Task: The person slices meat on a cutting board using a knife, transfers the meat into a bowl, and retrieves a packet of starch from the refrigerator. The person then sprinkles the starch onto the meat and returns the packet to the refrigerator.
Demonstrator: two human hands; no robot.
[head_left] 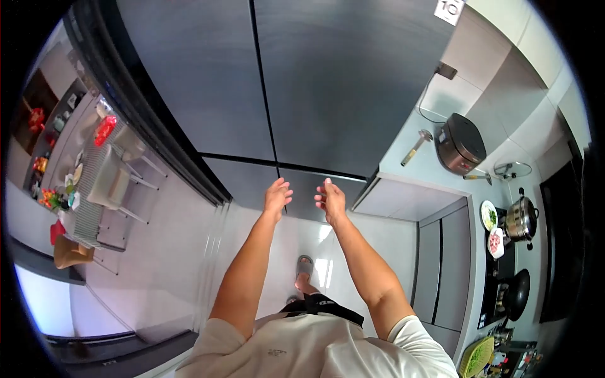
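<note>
Fridge (334,82) is straight ahead of the person, dark grey front, doors look closed, white sticker (449,10) high on the right door. It stands on a pale glossy tile floor (249,252) in a kitchen. Front faces the person. Long axis is upright; the center seam runs down toward the hands with a slight slant in this view, crossed by a horizontal seam just above them.

Left hand (276,198) and right hand (332,201) are both out front at the lower doors, either side of the center seam, apart from each other. Fingers on both are loosely curled, half spread, nothing held. Fridge lies just beyond the fingertips; can't tell whether any of them touch it.

Right of the fridge: pale counter (403,171) with a ladle (416,148) and rice cooker (462,143). Farther along, a steel pot (520,219), a plate of greens (484,206), a plate of meat (496,254), then the stove (488,301) with a black wok (519,295). Yellow basket (467,364) of greens at the near end.

Left: dark door frame (145,107), and past it a dining table (82,220) with chairs (108,179).
</note>
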